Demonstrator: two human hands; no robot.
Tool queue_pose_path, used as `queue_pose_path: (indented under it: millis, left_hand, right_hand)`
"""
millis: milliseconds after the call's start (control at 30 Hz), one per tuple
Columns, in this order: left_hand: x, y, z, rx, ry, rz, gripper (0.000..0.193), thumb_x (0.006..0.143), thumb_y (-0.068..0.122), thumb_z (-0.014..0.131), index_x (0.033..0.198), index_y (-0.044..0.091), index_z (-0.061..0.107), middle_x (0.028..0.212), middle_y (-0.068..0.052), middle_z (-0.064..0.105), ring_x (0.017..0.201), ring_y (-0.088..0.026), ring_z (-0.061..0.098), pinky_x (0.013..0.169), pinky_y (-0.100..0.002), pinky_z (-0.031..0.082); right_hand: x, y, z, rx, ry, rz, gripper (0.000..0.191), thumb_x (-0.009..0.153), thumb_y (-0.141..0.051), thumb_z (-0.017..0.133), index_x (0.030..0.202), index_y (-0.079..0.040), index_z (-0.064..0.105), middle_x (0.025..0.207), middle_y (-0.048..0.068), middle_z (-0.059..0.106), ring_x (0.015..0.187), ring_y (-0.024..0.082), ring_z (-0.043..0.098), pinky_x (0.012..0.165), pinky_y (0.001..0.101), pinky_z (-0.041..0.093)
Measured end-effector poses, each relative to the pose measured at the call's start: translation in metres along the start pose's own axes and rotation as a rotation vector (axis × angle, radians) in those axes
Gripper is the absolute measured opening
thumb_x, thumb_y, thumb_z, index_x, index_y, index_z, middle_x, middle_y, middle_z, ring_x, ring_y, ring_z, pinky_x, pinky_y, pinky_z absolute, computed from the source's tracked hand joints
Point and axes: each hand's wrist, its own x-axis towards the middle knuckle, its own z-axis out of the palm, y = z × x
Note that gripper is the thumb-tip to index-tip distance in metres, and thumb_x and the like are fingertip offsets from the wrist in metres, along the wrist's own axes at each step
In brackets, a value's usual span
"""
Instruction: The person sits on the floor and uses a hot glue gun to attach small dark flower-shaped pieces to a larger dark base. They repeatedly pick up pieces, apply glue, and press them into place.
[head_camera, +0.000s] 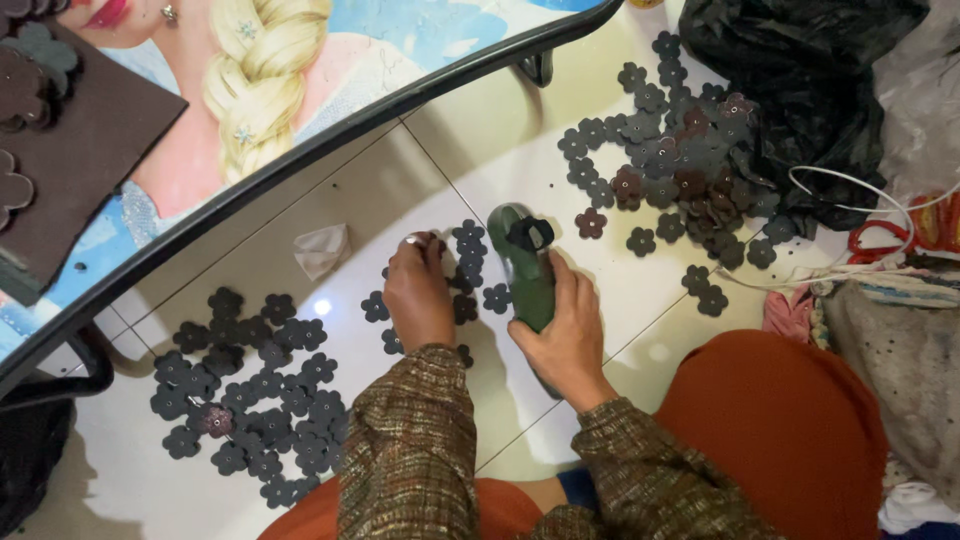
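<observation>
1. My right hand (570, 335) was wrapped tight around a green punch tool (527, 265), its head down near the white tiled floor (480, 170).
2. My left hand (418, 290) pinched a dark flower-shaped cutout (470, 240) from the small cluster just beside the tool's head.
3. To the left lay a dense pile of flower cutouts (255, 400), well apart from my hands.
4. Up right, a bigger heap of cutouts (675, 150) crowded against a black plastic bag (800, 70).
5. A low table's black edge (330, 140) ran across above my hands, and a white cord (850, 265) looped at right.
</observation>
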Motion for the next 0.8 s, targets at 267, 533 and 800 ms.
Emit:
queue_pose_path:
  millis: [267, 533, 800]
  left_hand:
    - [0.001, -0.002, 0.0, 0.036, -0.09, -0.069, 0.014, 0.101, 0.015, 0.062, 0.107, 0.004, 0.068, 0.102, -0.019, 0.073, 0.092, -0.04, 0.07, 0.076, -0.047, 0.055]
    - [-0.001, -0.004, -0.004, -0.024, -0.1, -0.019, 0.02, 0.092, 0.006, 0.058, 0.109, 0.004, 0.067, 0.105, -0.019, 0.072, 0.093, -0.04, 0.069, 0.076, -0.047, 0.056]
    - [0.0, -0.004, -0.004, 0.022, -0.135, -0.069, 0.015, 0.099, 0.01, 0.059, 0.11, 0.003, 0.067, 0.102, -0.021, 0.071, 0.09, -0.043, 0.068, 0.073, -0.05, 0.054]
  right_hand:
    - [-0.013, -0.058, -0.063, 0.375, 0.042, -0.462, 0.074, 0.078, -0.027, 0.074, 0.141, -0.003, 0.045, 0.133, 0.017, 0.054, 0.123, 0.039, 0.057, 0.108, 0.0471, 0.045]
    - [-0.006, -0.079, -0.058, 0.235, -0.181, -0.203, 0.088, 0.068, -0.024, 0.077, 0.145, 0.005, 0.045, 0.136, 0.024, 0.053, 0.126, 0.042, 0.053, 0.105, 0.047, 0.045]
    - [-0.005, -0.072, -0.05, 0.127, 0.1, -0.482, 0.093, 0.072, -0.027, 0.081, 0.15, 0.001, 0.041, 0.141, 0.026, 0.049, 0.127, 0.042, 0.051, 0.107, 0.0487, 0.044]
